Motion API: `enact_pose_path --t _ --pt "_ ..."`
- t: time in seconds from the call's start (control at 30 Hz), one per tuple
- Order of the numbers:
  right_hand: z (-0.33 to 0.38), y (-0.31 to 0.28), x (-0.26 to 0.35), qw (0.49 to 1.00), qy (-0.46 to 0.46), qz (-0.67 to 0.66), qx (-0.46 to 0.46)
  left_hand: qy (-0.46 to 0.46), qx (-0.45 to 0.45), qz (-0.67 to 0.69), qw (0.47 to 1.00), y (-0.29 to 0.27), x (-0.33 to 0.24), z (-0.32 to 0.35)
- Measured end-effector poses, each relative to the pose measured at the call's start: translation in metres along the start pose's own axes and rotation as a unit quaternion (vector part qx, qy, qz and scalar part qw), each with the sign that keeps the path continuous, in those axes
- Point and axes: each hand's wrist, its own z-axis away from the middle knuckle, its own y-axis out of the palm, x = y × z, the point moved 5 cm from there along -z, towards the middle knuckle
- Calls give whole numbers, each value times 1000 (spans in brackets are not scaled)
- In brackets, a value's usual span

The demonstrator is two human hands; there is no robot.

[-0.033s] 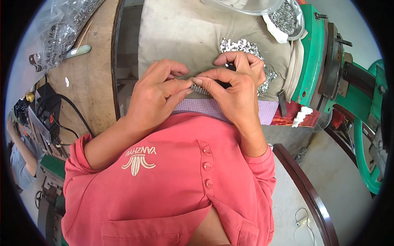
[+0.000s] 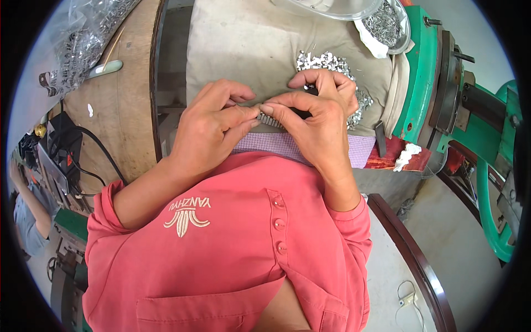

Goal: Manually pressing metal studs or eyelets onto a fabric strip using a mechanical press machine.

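Observation:
A short ridged metal strip of small links (image 2: pixel 269 120) sits between my two hands, close to my body. My left hand (image 2: pixel 207 119) pinches its left end with thumb and forefinger. From the other side, the thumb and forefinger of my right hand (image 2: pixel 315 113) press on the strip, their tips almost touching the left ones. Much of the strip is hidden behind my fingers. Just beyond my right hand lies a loose pile of small shiny metal pieces (image 2: pixel 332 62) on a beige cloth (image 2: pixel 238 47). A purple woven cloth (image 2: pixel 359 150) runs along the near edge.
At the far right, a bowl (image 2: pixel 408 45) holds small metal parts beside a clear plastic tub (image 2: pixel 337 10). A green machine frame (image 2: pixel 416 77) stands right. On the left, a wooden board (image 2: pixel 130 110) bears a plastic bag (image 2: pixel 83 41) of metal parts. Another person's arm (image 2: pixel 36 210) shows far left.

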Motion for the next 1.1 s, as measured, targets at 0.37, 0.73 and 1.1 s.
enact_pose_path --t 0.37,0.73,1.1 --pt "1 1 -1 1000 -4 -23 4 -8 17 -4 1000 1 1 0" --pt "1 1 -1 1000 4 -3 13 -11 15 1 1000 2 1 0" --pt "-1 3 -1 1000 1 -17 -6 -2 -15 17 1000 1 1 -1"
